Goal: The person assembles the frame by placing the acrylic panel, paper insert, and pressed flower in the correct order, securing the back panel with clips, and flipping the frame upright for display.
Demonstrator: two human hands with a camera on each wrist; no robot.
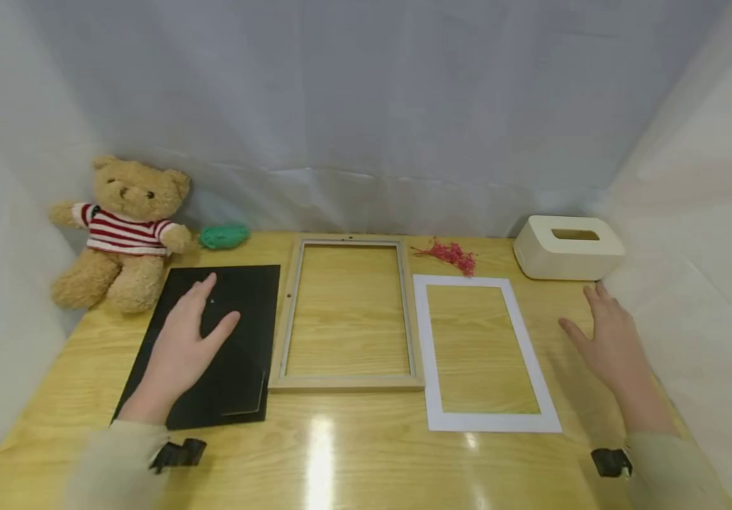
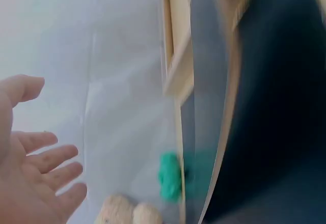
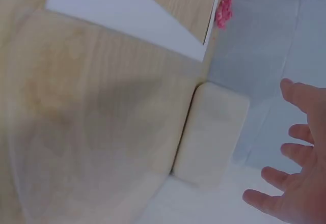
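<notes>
My left hand (image 1: 181, 343) hovers over a black backing board (image 1: 238, 340), its fingers extended and thumb spread, holding nothing. Off to the right, my right hand (image 1: 611, 340) is also held above the table with fingers apart and nothing in it. A wooden picture frame (image 1: 283, 319) lies in the middle, and the table surface shows through it. Between that frame and my right hand lies a white mat board (image 1: 487, 423) with a rectangular cut-out. The left wrist view shows the left palm (image 2: 30, 183) with spread fingers.
At the back left a teddy bear (image 1: 126, 234) in a striped shirt sits beside a green bundle (image 1: 224, 236). Pink dried flowers (image 1: 451, 255) lie behind the mat board. A cream tissue box (image 1: 570, 248) stands at the back right. Pale curtains (image 1: 366, 106) enclose the table.
</notes>
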